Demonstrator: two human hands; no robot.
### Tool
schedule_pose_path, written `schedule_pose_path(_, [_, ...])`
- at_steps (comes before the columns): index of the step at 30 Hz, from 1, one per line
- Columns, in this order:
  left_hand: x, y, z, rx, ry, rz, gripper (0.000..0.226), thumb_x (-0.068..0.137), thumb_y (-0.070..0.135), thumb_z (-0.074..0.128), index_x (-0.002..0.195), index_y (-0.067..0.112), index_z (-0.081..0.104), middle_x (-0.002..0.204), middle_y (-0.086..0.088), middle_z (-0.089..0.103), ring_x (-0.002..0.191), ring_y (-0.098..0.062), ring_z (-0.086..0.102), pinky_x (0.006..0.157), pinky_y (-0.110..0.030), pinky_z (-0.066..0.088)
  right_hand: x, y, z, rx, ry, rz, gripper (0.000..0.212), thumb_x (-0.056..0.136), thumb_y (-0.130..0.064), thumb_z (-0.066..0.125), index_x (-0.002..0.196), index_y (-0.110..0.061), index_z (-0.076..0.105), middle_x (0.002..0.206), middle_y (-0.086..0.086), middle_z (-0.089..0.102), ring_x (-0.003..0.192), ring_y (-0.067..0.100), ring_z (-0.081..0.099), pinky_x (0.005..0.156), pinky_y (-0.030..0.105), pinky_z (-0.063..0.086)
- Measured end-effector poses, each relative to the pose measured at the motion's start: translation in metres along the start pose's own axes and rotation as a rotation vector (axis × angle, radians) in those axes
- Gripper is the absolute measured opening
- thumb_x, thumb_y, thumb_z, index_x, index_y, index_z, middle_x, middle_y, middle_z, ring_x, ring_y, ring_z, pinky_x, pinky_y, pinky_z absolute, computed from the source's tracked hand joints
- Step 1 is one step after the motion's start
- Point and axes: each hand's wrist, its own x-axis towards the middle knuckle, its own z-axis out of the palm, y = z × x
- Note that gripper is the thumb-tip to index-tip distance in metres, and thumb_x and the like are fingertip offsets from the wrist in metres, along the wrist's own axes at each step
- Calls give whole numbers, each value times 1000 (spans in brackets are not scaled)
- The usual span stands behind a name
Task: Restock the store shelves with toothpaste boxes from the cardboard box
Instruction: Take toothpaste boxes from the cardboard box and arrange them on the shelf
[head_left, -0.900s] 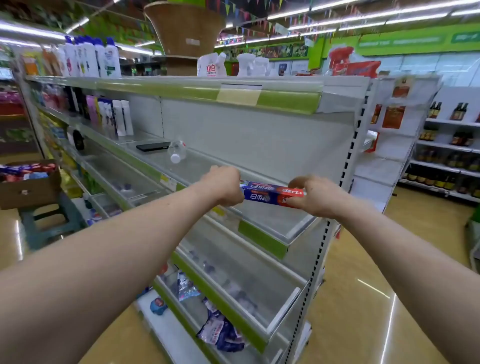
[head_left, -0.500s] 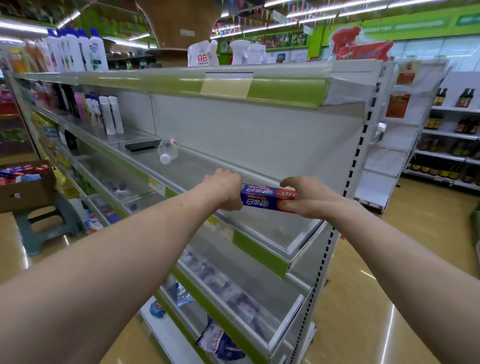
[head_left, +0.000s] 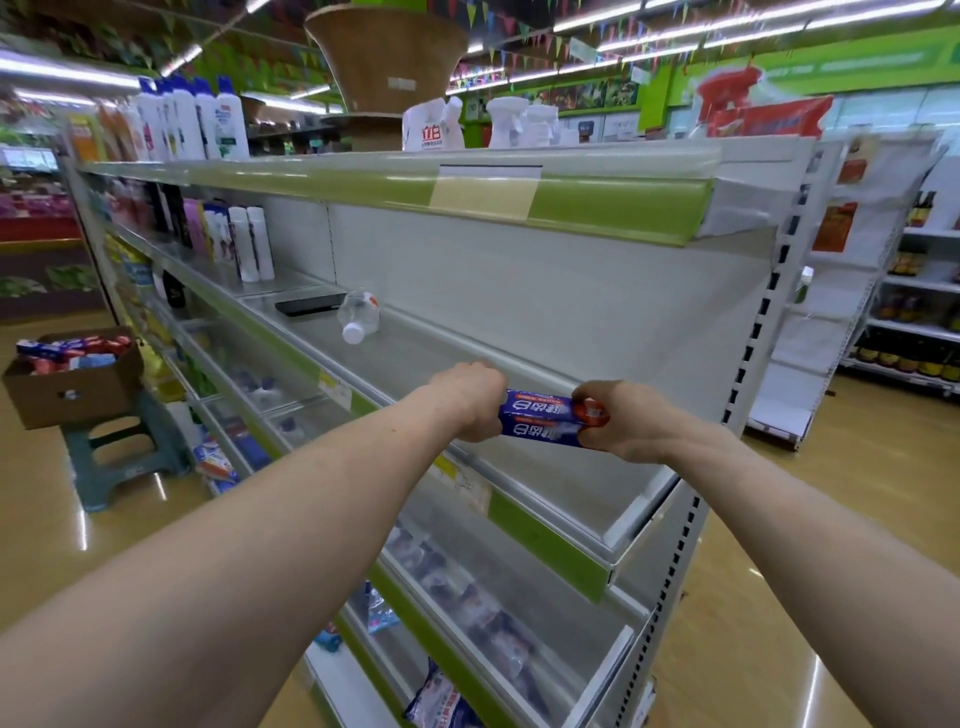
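Glossy tan floor (head_left: 831, 545) reflects ceiling strip lights (head_left: 654, 40); green wall (head_left: 857, 62) at one o'clock, teal stool (head_left: 124, 470) at nine o'clock.

Bare forearms (head_left: 270, 525), uncovered to the wrists; left grip (head_left: 470, 402) and right grip (head_left: 621, 423) likewise bare

right hand (head_left: 623, 422) curled tighter round toothpaste box (head_left: 540, 423)

We see through one wide-angle camera worn on the head, facing forward and somewhat down, close to the end of the store shelf (head_left: 545, 364), which runs away leftward; the cardboard box (head_left: 72, 397) sits farther off at left.
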Motion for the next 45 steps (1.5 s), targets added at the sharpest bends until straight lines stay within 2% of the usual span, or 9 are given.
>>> schedule_pose_path(4, [-12,-22,-21,-8,61,-32,45,84,38,64,121,16,53,118,-7,51,105,-27,56,80,-36,47,7,-17,-17,1,16,-79,37,85,-35,65,120,-24,55,114,0,63,100,21,59,86,32,49])
schedule_pose_path(8, [-34,-58,-40,0,89,-105,47,85,37,64,124,14,52,122,-9,51,108,-27,55,90,-38,48,24,-55,-25,-7,38,-157,50,86,-39,62,133,-29,48,132,-4,55,119,18,52,95,26,42])
schedule_pose_path(11, [-56,-96,-48,7,103,-189,48,84,39,64,124,14,52,128,-11,48,112,-29,54,92,-39,47,35,-95,-26,-23,58,-229,46,86,-38,61,130,-34,49,129,-5,57,114,20,53,92,31,45])
schedule_pose_path(16, [-100,-161,-56,11,104,-345,50,83,45,63,124,19,52,122,-7,48,109,-27,56,90,-41,48,55,-173,-22,-46,33,-373,44,87,-37,61,129,-31,51,126,-1,60,111,23,56,91,39,48])
schedule_pose_path(19, [-134,-210,-61,26,90,-437,49,83,43,64,124,20,51,120,-7,48,108,-27,56,92,-45,47,69,-235,-15,-49,27,-497,45,87,-34,62,130,-27,52,127,1,60,111,23,56,91,38,48])
schedule_pose_path(28, [-245,-374,-72,77,40,-707,57,84,46,64,133,23,45,124,-3,49,112,-24,52,98,-50,40,97,-439,21,-5,9,-725,45,85,-36,62,128,-33,53,127,-3,60,113,22,56,91,40,49])
schedule_pose_path(36, [-309,-506,-80,86,51,-834,50,82,45,67,125,25,49,110,2,50,105,-20,54,98,-47,40,123,-592,40,46,-37,-834,51,88,-36,63,136,-31,46,129,-5,57,105,16,54,85,34,49])
schedule_pose_path(45, [-347,-622,-81,95,49,-971,53,85,45,64,130,24,47,119,-1,51,111,-21,52,99,-49,34,177,-728,71,44,-52,-980,52,90,-40,61,138,-31,42,132,-5,54,111,14,52,83,35,53])
